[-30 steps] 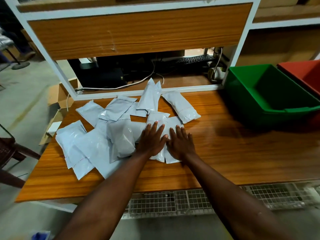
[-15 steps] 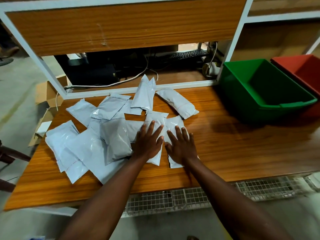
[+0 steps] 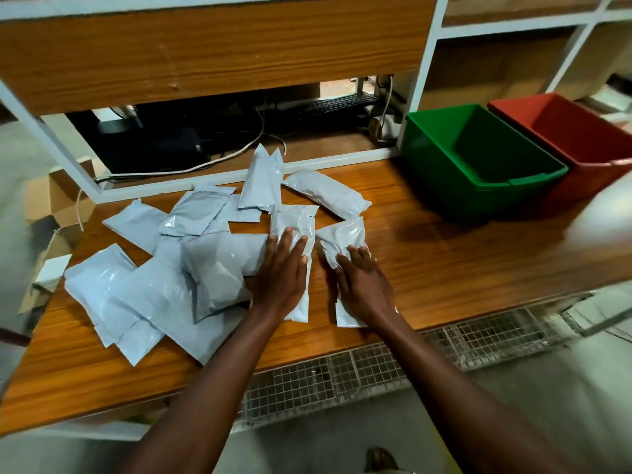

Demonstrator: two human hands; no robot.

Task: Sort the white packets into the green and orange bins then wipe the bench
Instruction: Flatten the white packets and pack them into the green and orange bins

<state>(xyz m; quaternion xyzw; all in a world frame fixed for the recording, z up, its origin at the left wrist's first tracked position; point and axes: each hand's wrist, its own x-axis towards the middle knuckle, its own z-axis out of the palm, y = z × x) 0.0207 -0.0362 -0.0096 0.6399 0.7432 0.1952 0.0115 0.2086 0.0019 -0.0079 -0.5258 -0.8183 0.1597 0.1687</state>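
Bench [image 3: 444,268]: wooden top, runs across the middle of the frame; wire mesh along its near edge.
White packets [image 3: 164,285]: loose overlapping pile, left and centre of the bench; several lie partly on top of one another.
Left hand [image 3: 282,278]: palm down, fingers spread flat on a narrow packet [image 3: 297,227] at centre frame; pressing, not closed round it.
Right hand [image 3: 364,289]: palm down, fingers flat on a second packet [image 3: 345,237] just right of the first; likewise not gripping.
Hands, relation: side by side, close, not touching; a strip of bare wood shows between the two packets.
Green bin [image 3: 444,172]: right of centre, on the bench, well apart from the pile; inside looks bare.
Orange bin [image 3: 598,169]: touching the green bin's right side, upper right of frame; visible part bare.
Behind the pile: keyboard [image 3: 328,106] and cables on a lower shelf, upper centre.
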